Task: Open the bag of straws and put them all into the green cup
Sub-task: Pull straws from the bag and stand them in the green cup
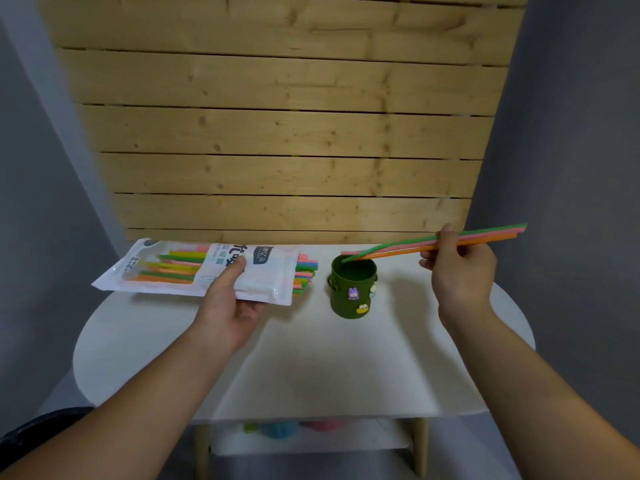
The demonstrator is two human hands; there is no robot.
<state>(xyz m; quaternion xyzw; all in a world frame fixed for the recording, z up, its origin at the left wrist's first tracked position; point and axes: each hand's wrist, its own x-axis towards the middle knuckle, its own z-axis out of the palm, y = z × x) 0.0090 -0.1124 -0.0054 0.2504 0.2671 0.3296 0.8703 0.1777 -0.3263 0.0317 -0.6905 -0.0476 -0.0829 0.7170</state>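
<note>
My left hand (231,299) grips the white plastic bag of straws (194,271) from below, thumb on top, holding it flat above the table's left side. Coloured straw ends (305,273) stick out of the bag's open right end. The dark green cup (352,289), with small cartoon charms on its side, stands upright on the table to the right of the bag. My right hand (460,271) pinches a few straws (408,244), green, pink and orange, held slanting. Their lower tips sit at the cup's rim, their upper ends point up to the right.
The white round table (329,368) carries only the cup. A wooden slat panel (284,133) stands right behind it, grey walls on both sides. A lower shelf (311,434) under the table holds blurry coloured objects.
</note>
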